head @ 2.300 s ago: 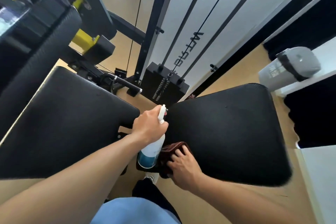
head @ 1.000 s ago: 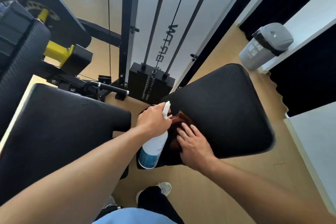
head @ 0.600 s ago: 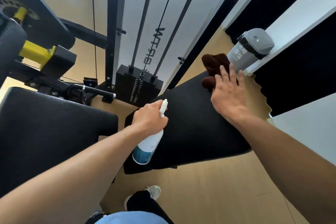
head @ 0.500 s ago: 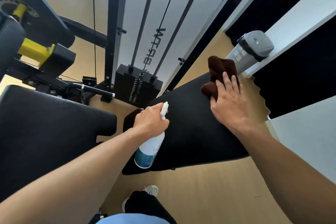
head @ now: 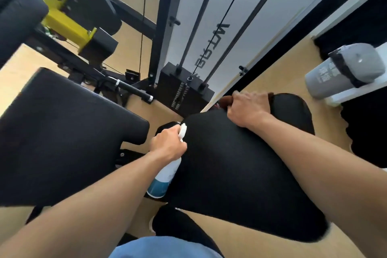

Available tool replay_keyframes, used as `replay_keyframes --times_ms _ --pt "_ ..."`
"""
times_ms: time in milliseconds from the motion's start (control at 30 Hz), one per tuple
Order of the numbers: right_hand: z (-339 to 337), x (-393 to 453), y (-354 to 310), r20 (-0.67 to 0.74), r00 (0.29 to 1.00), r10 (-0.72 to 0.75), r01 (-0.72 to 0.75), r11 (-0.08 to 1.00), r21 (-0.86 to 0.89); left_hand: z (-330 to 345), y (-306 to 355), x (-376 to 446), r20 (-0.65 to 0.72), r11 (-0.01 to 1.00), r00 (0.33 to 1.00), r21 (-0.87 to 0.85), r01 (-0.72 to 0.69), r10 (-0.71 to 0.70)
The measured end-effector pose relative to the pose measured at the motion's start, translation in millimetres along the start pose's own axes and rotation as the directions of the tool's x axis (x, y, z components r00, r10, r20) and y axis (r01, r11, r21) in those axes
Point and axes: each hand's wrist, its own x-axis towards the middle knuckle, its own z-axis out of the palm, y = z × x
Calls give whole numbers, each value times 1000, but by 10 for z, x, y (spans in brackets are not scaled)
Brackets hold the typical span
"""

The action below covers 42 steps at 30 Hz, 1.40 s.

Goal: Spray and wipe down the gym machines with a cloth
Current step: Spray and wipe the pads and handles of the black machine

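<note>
- At the bottom edge of the frame, a blue shirt hem (head: pixel 163 247) and a dark trouser leg (head: pixel 180 224) show above the tan floor (head: pixel 240 243).
- The left hand (head: pixel 169 144), centre frame, grips the neck of a white spray bottle (head: pixel 165 174) with a blue label; the bottle hangs beside the right pad's near-left edge.
- The black right seat pad (head: pixel 240 174) fills the centre right; a second black pad (head: pixel 62 136) lies at the left.
- The right hand (head: pixel 249 109) curls over a brown cloth (head: pixel 225 101) at the right pad's far edge.
- Beyond stand the weight stack (head: pixel 184 90) and, at the far right, a grey bin (head: pixel 343 69).
</note>
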Motion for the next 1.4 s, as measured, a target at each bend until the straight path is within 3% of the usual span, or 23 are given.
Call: replay_keyframes --times_ms 100,200,333,633,800,933,1067,1167,1267,1400 --pt "148 318 -442 120 983 -137 132 990 54 63 -177 60 -68 991 989 -16 130 -131" --pt "424 584 -893 125 954 -273 262 960 94 152 -377 96 -102 961 956 -34 273 -275" --pt "688 770 -1256 120 926 -358 343 931 126 291 -604 116 -88 933 929 -40 357 -359" --pt "988 1067 -1719 158 945 -286 227 923 312 447 -1001 711 95 929 927 -40 367 -362" --pt "1121 1220 -1985 229 943 -242 158 930 332 537 -1266 1064 208 955 934 13 296 -292" --pt "1375 1342 -2319 329 890 -316 208 923 322 612 -1502 1225 269 954 918 14 298 -291" --pt "1714 1477 -2718 295 875 -383 301 909 288 710 -1822 1285 220 955 932 -10 297 -288" --pt "1870 1561 -2991 314 823 -473 437 881 183 739 -2031 1274 178 940 928 -45 339 -326" --pt "2041 1549 -3203 407 725 -556 595 803 39 747 -2215 1268 165 909 905 -84 409 -392" --pt "2222 1104 -3335 469 569 -676 730 677 90 683 -2308 1123 154 858 869 -154 491 -470"
